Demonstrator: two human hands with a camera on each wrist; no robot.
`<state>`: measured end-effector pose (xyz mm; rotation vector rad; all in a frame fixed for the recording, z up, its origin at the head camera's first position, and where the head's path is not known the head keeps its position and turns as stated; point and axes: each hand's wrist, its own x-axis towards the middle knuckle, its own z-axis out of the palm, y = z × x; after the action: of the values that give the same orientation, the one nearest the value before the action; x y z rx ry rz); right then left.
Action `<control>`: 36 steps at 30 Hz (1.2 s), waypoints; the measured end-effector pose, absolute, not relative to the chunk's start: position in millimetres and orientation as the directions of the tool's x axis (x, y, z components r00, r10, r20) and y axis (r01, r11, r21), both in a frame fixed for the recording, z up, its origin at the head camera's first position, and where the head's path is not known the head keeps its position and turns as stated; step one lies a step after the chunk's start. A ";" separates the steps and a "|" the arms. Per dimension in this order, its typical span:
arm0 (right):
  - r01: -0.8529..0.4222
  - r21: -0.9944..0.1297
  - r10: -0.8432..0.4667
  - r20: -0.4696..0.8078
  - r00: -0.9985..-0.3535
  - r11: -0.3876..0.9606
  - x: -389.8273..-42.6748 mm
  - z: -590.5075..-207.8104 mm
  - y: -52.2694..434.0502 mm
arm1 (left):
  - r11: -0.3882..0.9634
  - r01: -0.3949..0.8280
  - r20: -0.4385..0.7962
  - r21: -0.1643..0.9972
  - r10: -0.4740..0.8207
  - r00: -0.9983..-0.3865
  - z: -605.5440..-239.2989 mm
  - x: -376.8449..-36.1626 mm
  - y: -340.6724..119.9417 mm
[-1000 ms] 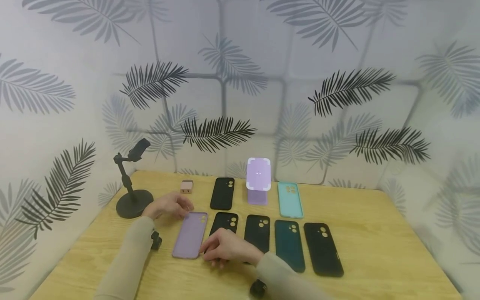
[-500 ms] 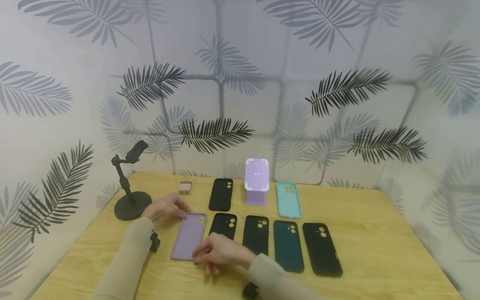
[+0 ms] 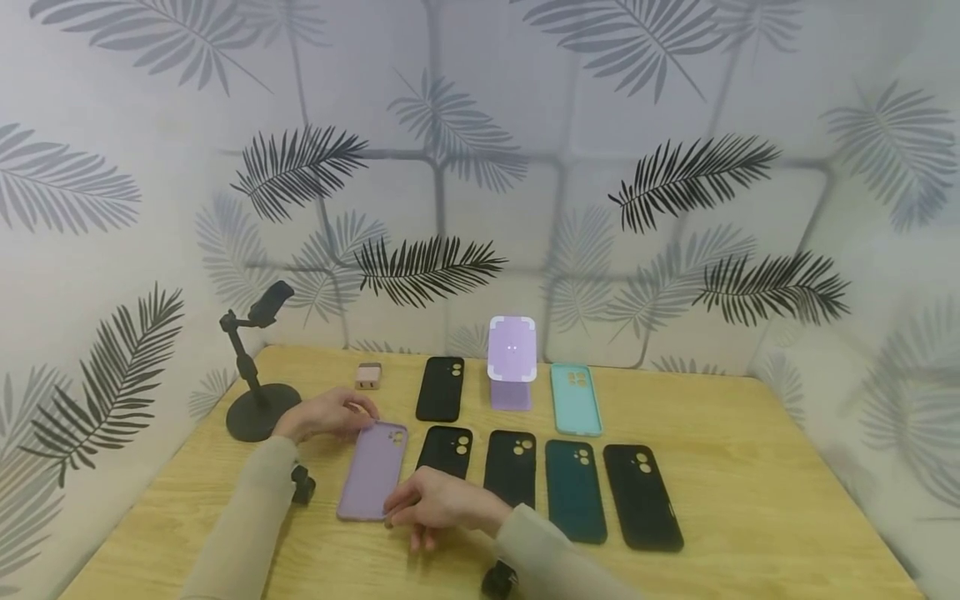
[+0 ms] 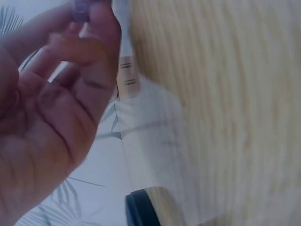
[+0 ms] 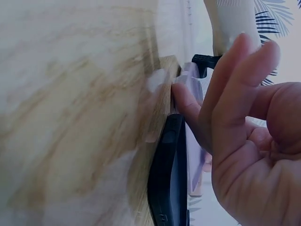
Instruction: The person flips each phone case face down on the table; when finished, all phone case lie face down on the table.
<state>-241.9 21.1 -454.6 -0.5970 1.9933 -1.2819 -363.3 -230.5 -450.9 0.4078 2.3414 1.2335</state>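
Note:
Both hands are at a purple phone case (image 3: 372,471) with a camera cut-out near its top right corner. My left hand (image 3: 327,413) pinches its far edge, which is slightly raised; in the left wrist view, the fingertips hold a small visible bit of the purple phone case (image 4: 81,10). At the near right corner my right hand (image 3: 442,500) grips the edge, thumb hidden in part. The right wrist view shows one finger against the purple case (image 5: 194,155), the other fingers sticking out loosely. A black phone case (image 3: 447,450) lies partly behind the right hand.
Rightward in the row lie another black case (image 3: 512,467), a dark teal case (image 3: 576,492) and a further black case (image 3: 643,498). Behind are a pink charger (image 3: 368,377), a black case (image 3: 440,389), a purple stand (image 3: 512,350), a turquoise case (image 3: 577,400) and a black holder (image 3: 258,408).
My right hand has moved left onto the purple case's near corner, and its fingers have closed there. The case has shifted slightly left, and its far end has risen a little with my left hand.

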 end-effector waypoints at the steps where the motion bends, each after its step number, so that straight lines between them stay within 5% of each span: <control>1: -0.015 -0.914 -0.689 -0.295 -0.662 0.405 -242.6 -455.1 20.8 | 0.539 0.029 -0.266 0.841 0.460 -0.847 -450.0 -362.5 -231.5; 15: 0.183 -0.920 -0.693 -0.383 -0.612 0.347 -254.0 -452.2 9.1 | 0.399 0.033 -0.142 0.916 0.403 -0.904 -448.6 -361.9 -233.2; 28: 0.154 -0.935 -0.650 -0.334 -0.683 0.319 -259.7 -456.7 4.1 | 0.378 0.076 -0.068 0.923 0.354 -0.933 -446.6 -361.2 -208.4; 36: 0.008 -0.976 -0.539 -0.127 -0.833 0.217 -260.4 -455.3 7.9 | 0.452 0.114 -0.102 0.885 0.427 -0.899 -449.3 -358.4 -205.0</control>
<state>-260.4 7.9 -455.3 -0.4900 2.0553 -1.6520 -358.4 -205.0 -449.3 0.4622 2.3968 1.4248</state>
